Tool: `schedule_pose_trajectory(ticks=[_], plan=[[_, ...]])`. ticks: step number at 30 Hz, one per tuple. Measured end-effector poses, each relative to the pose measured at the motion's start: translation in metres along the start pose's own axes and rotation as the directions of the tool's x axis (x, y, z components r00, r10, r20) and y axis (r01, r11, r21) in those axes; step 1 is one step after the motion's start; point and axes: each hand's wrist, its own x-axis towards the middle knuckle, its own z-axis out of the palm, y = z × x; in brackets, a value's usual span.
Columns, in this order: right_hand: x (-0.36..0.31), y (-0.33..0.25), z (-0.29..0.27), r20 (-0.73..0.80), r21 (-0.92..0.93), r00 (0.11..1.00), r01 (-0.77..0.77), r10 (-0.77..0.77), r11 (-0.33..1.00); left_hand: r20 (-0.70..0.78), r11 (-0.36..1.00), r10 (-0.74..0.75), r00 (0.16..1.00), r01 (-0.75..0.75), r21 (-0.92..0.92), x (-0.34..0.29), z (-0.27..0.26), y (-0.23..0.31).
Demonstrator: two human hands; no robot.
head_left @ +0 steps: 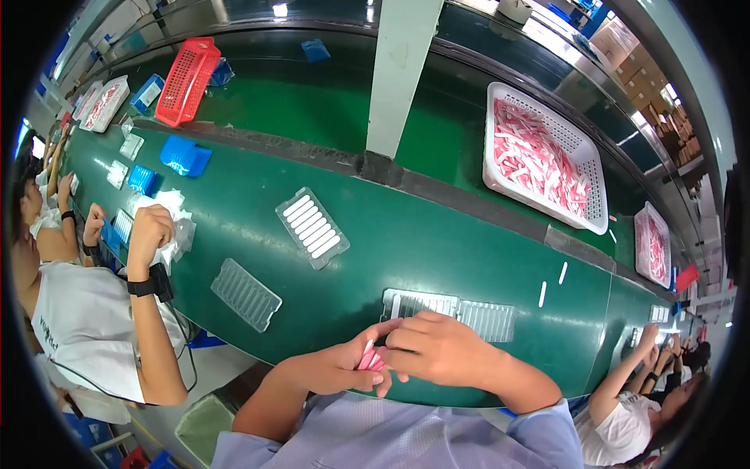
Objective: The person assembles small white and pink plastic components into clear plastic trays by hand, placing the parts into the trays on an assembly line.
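My left hand (336, 367) and my right hand (437, 348) meet at the near edge of the green conveyor belt (406, 242). Both pinch a small pink-and-white packet (369, 359) between the fingertips. Just beyond my hands lies a clear ribbed plastic tray (449, 309), with one white stick in its left slot. Another clear tray (312, 227) filled with several white sticks lies farther up the belt. An empty clear tray (246, 295) sits to the left.
A white basket (598, 219) of pink-and-white packets stands at the back right, a second one (652, 246) farther right. Two loose white sticks (552, 283) lie on the belt. A red basket (186, 80) and blue trays (184, 155) are at the left. Co-workers sit on both sides.
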Motion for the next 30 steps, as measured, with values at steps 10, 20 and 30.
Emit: schedule_pose_trajectory(ticks=[10, 20, 30], plan=[[-0.009, -0.005, -0.007, 0.044, -0.298, 0.992, 0.125, -0.118, 0.946, -0.055, 0.984, -0.170, 0.984, 0.173, 0.040, -0.002, 0.011, 0.027], [-0.019, -0.004, -0.004, -0.083, 0.340, 0.914, -0.350, 0.398, 0.873, -0.371, 0.934, -0.108, 0.922, 0.222, 0.279, 0.007, 0.029, 0.033], [-0.018, -0.005, 0.003, -0.076, 0.595, 0.862, -0.364, 0.501, 0.717, -0.340, 0.964, -0.125, 0.932, 0.195, 0.179, 0.003, 0.020, 0.025]])
